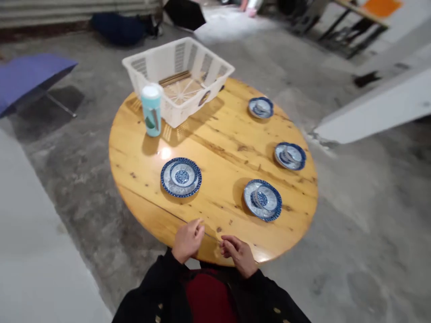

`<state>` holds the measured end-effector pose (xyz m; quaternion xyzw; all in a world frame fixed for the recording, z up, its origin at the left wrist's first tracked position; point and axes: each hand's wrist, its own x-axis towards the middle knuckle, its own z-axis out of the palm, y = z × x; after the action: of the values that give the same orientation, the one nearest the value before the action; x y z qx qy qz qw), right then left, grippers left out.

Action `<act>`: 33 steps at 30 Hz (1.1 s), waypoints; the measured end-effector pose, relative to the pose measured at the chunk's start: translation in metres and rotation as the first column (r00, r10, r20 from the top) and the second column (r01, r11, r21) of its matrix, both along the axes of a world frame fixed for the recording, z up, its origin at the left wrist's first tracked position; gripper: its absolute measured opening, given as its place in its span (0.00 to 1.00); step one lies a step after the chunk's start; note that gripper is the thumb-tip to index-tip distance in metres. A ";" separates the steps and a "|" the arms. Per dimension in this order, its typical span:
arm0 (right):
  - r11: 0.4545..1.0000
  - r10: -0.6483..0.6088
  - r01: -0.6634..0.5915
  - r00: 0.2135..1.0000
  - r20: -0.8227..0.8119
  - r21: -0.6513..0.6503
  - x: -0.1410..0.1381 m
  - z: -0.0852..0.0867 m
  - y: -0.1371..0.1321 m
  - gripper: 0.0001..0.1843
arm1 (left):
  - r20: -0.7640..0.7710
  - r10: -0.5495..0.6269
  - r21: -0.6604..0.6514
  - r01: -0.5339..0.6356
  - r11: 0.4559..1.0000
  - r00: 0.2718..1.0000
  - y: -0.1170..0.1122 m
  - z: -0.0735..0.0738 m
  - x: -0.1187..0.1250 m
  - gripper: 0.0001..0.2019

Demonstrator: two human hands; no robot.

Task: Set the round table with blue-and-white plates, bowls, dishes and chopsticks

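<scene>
My left hand (187, 241) rests at the near edge of a round wooden table (215, 148), fingers curled loosely with nothing in them. My right hand (238, 254) lies beside it at the same edge, fingers curled inward, also holding nothing. Nearest to the hands are a blue-and-white plate (181, 176) on the left and a second plate with a small bowl on it (263, 199) on the right. Two more blue-and-white dishes (290, 155) (261, 107) sit farther right and back.
A white plastic basket (178, 76) stands at the table's far edge, with a teal bottle (151, 110) in front of it. A purple umbrella (27, 78) lies on the concrete floor at left. A dark bag (117, 28) and furniture stand farther back.
</scene>
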<state>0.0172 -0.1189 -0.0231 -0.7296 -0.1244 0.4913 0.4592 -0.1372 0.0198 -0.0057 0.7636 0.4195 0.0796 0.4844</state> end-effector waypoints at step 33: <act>0.627 -0.778 0.772 0.628 -0.031 -0.107 0.250 -0.062 -0.430 0.35 | -0.112 -0.711 0.019 0.717 0.697 0.694 -0.301 0.057 0.328 0.18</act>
<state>0.2668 -0.5484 -0.0847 -0.7118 0.2392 0.2776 0.5992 0.1912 -0.2812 0.0517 0.8839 0.1106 -0.1385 0.4328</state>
